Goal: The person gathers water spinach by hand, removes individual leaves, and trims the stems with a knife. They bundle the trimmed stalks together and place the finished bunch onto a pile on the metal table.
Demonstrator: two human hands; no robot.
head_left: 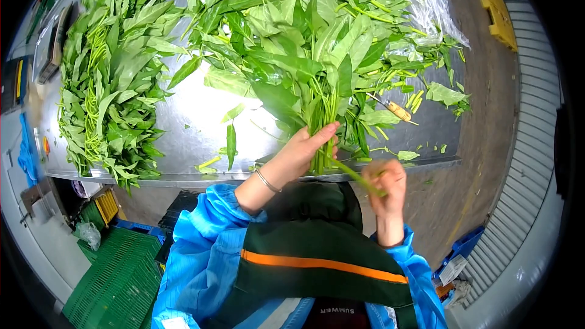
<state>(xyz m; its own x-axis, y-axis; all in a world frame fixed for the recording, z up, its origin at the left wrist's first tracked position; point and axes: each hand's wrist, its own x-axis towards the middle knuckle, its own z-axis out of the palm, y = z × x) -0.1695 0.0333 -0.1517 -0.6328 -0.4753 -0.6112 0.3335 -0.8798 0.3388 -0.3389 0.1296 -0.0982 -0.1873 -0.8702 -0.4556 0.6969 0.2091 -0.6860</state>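
Observation:
My left hand (304,149) is closed around the lower stems of an upright bunch of water spinach (323,100) at the table's front edge. My right hand (389,186), slightly blurred, is off that edge to the right. Its fingers are closed on a green stem (350,173) that slants down from the bunch. Behind the bunch lies a big loose heap of the same leafy greens (262,18). A small tool with a wooden handle (399,111) rests among cut stem bits, right of the bunch.
Along the left side of the metal table (201,109) runs a long row of water spinach (116,91). Crumpled clear plastic (426,0) lies at the back right. Green crates (116,280) stand on the floor at lower left. A ribbed shutter (518,146) borders the right.

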